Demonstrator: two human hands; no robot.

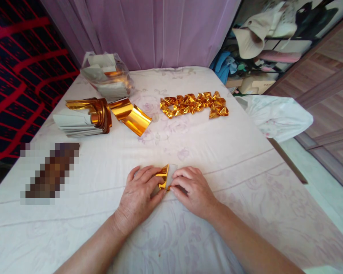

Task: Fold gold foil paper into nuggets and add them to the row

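A sheet of gold foil paper point(163, 178), partly folded so its pale back shows on the right, lies on the table between my hands. My left hand point(144, 190) rests over its left part, fingers bent and pressing it down. With fingertips and thumb brought together, my right hand point(191, 190) pinches the pale right edge. Beyond them, several folded gold foil pieces point(193, 104) sit in a row. To their left are two loose gold sheets point(133, 116) and a thick stack of gold-and-white paper point(82, 120).
A clear plastic bag point(108, 78) with more paper stands at the back left. A blurred-out patch point(53, 171) covers something on the left. A white plastic bag point(280, 116) hangs by the right edge. Shelves point(263, 57) stand behind it, and a purple curtain point(148, 34) at the back.
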